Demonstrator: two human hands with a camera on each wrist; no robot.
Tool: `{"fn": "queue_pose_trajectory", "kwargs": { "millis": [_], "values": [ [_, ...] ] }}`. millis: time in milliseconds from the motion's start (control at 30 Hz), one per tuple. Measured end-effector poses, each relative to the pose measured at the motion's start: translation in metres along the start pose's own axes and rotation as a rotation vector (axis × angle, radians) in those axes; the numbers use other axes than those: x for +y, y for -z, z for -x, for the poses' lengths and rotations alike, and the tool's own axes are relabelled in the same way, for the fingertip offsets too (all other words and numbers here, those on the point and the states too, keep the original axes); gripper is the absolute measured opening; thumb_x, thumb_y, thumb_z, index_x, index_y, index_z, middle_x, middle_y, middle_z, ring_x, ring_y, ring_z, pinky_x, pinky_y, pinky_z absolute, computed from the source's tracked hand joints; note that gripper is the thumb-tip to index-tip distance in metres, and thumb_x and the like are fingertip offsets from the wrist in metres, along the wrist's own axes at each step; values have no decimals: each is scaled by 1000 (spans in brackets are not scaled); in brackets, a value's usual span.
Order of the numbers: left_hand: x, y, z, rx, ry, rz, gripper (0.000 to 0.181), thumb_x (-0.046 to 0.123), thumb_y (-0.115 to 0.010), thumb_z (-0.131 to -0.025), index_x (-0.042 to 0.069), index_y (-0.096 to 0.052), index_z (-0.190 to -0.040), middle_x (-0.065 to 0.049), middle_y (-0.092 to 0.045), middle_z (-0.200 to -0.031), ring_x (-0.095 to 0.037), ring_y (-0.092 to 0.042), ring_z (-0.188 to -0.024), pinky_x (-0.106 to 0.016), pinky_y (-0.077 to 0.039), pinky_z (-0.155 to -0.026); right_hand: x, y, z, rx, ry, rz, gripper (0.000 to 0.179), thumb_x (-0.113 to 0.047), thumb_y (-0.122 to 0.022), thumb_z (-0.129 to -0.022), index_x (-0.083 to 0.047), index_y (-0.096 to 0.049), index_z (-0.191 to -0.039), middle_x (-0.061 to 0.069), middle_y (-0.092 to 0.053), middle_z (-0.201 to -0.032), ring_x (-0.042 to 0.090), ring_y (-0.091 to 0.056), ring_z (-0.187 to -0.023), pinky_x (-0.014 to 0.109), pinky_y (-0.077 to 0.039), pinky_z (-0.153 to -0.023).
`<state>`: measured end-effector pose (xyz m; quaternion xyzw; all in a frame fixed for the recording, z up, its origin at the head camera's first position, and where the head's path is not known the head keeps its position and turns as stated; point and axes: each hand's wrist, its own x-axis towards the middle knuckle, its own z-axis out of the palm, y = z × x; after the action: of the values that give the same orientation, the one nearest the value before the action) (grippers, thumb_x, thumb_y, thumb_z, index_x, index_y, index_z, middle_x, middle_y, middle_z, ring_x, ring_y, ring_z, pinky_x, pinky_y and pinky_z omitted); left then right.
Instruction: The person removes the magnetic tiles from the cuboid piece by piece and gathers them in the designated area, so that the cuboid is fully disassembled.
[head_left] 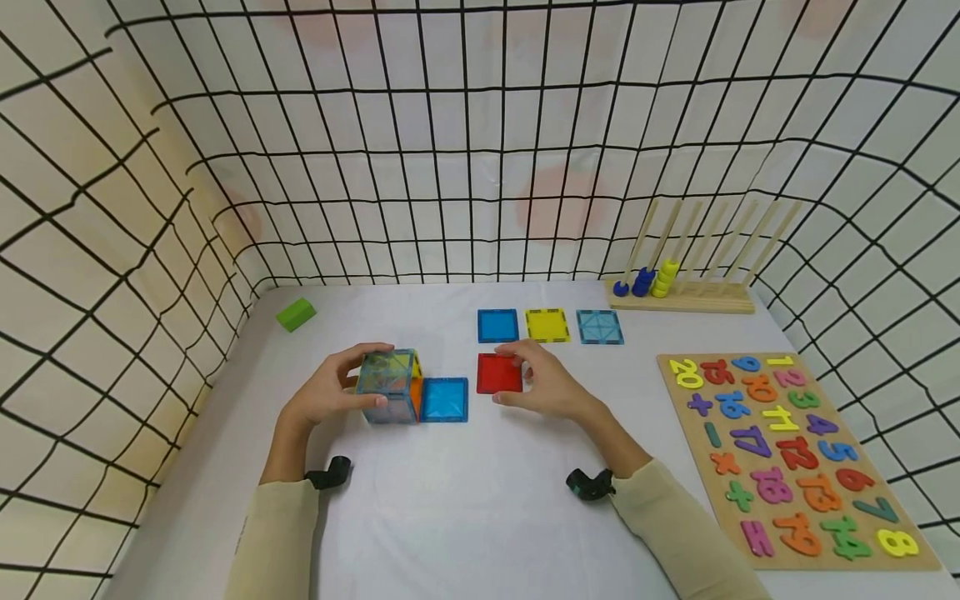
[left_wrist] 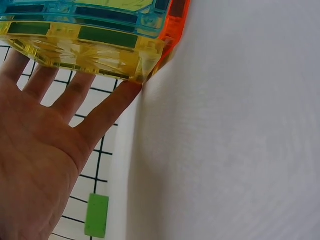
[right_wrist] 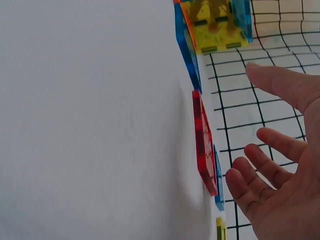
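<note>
On the left of the head view, my left hand (head_left: pixel 327 387) grips a cube of see-through magnetic tiles (head_left: pixel 390 387), with thumb and fingers on opposite sides. The cube has blue, yellow and orange faces. Flat on the table against its right side lies a blue magnetic tile (head_left: pixel 446 400). Over the right edge of a red magnetic tile (head_left: pixel 495 374) hovers my right hand (head_left: pixel 551 385), thumb and fingers spread. In the right wrist view, a gap shows between those fingers and the red tile (right_wrist: pixel 203 150). The left wrist view shows the left fingers touching the cube (left_wrist: pixel 90 50).
Behind the red tile lie a dark blue tile (head_left: pixel 497 326), a yellow tile (head_left: pixel 547 325) and a light blue tile (head_left: pixel 600 327). A green block (head_left: pixel 296 315) sits back left. A pegged bead rack (head_left: pixel 705 302) and a number board (head_left: pixel 750 483) occupy the right. Black-grid walls (head_left: pixel 487 167) surround the table.
</note>
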<state>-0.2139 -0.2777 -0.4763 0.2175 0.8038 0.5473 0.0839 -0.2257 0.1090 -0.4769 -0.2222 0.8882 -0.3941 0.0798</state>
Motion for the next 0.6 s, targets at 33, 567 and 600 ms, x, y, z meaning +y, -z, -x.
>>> {"fn": "queue_pose_trajectory", "kwargs": {
  "millis": [33,567,600],
  "values": [
    [0,0,0,3,0,-2,71,14,-87,-81,20,-56,-145,-4,-57,-147,-27,-54,-127,-67,-42,-108,-3,-1,0,-8,1,-2,76,-34,-86,-82,-21,-51,-148,6,-56,-139,26,-53,-122,41,-59,-92],
    [0,-1,0,8,22,5,71,14,-87,-82,23,-56,-145,-3,-55,-149,-32,-51,-131,-69,-39,-110,-26,-32,-17,-82,39,29,78,-43,-85,-82,-21,-52,-150,3,-47,-156,27,-40,-146,54,-53,-104],
    [0,-1,0,8,24,5,71,14,-87,-82,23,-56,-146,-3,-55,-149,-32,-51,-131,-69,-39,-110,-27,-33,-18,-84,43,29,78,-43,-85,-82,-21,-52,-149,3,-48,-156,27,-40,-146,55,-53,-105]
  ]
}}
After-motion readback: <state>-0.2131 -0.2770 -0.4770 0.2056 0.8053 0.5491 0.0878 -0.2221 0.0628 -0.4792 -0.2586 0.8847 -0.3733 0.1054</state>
